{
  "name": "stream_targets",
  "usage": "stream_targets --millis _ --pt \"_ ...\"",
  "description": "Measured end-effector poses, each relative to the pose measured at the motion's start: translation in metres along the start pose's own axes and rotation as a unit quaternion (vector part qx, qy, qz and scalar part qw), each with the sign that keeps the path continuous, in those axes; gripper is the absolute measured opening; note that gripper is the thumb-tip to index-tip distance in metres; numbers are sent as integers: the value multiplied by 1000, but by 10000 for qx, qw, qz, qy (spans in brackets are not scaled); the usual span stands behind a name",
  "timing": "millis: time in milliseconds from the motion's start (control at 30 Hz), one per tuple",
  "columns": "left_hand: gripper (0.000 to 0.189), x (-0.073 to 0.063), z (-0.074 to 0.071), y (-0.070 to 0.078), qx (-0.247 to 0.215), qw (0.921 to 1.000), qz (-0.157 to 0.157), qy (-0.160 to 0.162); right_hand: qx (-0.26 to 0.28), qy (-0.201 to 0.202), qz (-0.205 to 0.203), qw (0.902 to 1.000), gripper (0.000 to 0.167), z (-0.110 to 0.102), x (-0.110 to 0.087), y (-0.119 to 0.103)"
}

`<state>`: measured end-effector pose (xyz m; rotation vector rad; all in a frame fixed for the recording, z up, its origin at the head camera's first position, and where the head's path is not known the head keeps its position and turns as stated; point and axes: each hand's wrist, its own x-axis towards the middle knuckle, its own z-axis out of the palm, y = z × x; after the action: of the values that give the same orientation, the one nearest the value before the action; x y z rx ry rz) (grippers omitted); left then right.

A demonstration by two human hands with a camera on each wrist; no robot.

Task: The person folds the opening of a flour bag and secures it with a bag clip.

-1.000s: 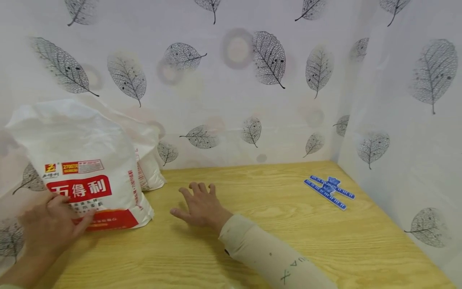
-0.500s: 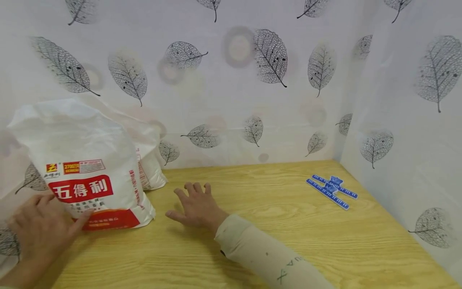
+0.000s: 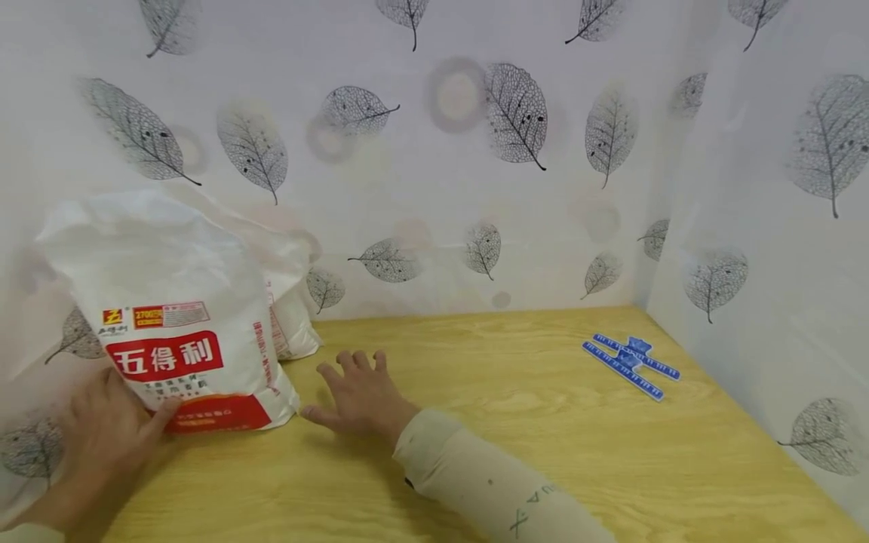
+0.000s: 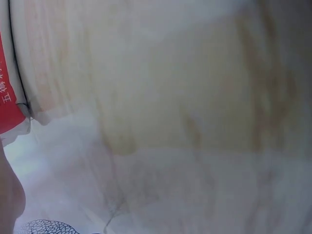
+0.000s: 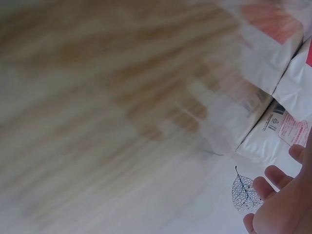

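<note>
A white flour bag (image 3: 170,286) with red printing stands at the left of the wooden table, in the head view. My left hand (image 3: 109,426) is at its lower left corner, thumb extended at the front and the other fingers partly hidden behind the bag's side. My right hand (image 3: 360,396) hovers low over the table by the bag's lower right corner, fingers spread and slightly bent, with nothing in it. In the right wrist view, the fingers (image 5: 275,176) of that hand show near the bags. A second white bag (image 3: 295,320) stands behind the first, partly covered by it.
Two blue clips (image 3: 631,362) with long bars lie close together at the right of the table (image 3: 516,437). A pale leaf-patterned curtain (image 3: 434,181) hangs behind the table and along its right side.
My left hand has slid from the bag's front to its lower left side. My right hand has moved left, closer to the bag. The view has shifted slightly.
</note>
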<state>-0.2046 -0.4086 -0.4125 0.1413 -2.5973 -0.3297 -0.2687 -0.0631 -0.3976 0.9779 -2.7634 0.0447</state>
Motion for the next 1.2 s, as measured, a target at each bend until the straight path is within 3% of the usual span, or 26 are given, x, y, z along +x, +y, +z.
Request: stream_targets --millis 133,300,633,967,1200 --pt "91 -1 2 -4 -322 9991 217 -157 -59 7 -68 10000 76 3 1 -3" --pt "77 8 5 -8 -781 9955 499 -211 -152 108 -26 9998 75 2 5 -4" --pt "81 16 7 -16 -1547 9831 512 -830 -495 63 -44 9987 80 3 14 -5" --pt "88 17 11 -19 -1606 9791 308 -1207 -682 15 -17 9977 84 9 15 -1" --pt "91 15 12 -16 -1678 9774 463 -1196 -693 47 -59 9976 83 11 13 -3"
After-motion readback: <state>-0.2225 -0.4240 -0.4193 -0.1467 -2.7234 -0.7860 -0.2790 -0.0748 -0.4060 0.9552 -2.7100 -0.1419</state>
